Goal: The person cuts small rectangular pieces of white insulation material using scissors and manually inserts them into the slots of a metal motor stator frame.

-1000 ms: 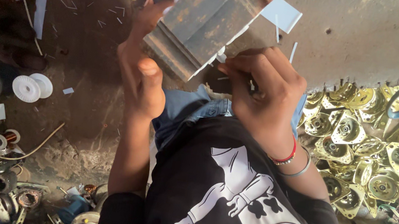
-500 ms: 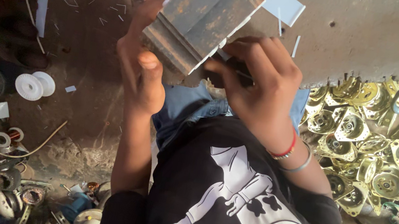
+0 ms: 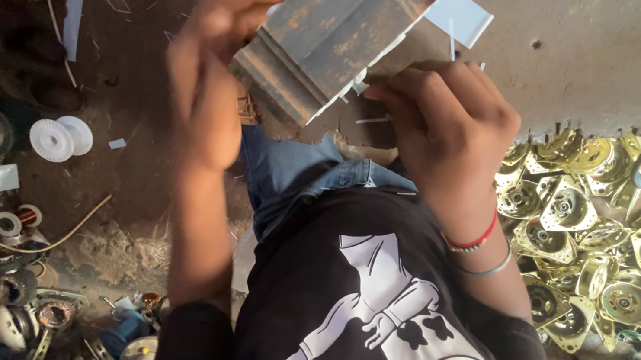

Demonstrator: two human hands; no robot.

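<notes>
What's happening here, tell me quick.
A person in a black printed shirt holds a rusty metal block in both hands. The left hand grips its left side, and the right hand presses at its lower right edge, where thin white strips stick out. Brass-coloured metal parts are piled to the right, with white spools on the dirty floor to the left.

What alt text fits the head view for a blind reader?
Two bare hands, left hand and right hand, hold a rusty ridged metal block above the lap. Brass-coloured metal plates lie heaped at right, white spools at left.
</notes>
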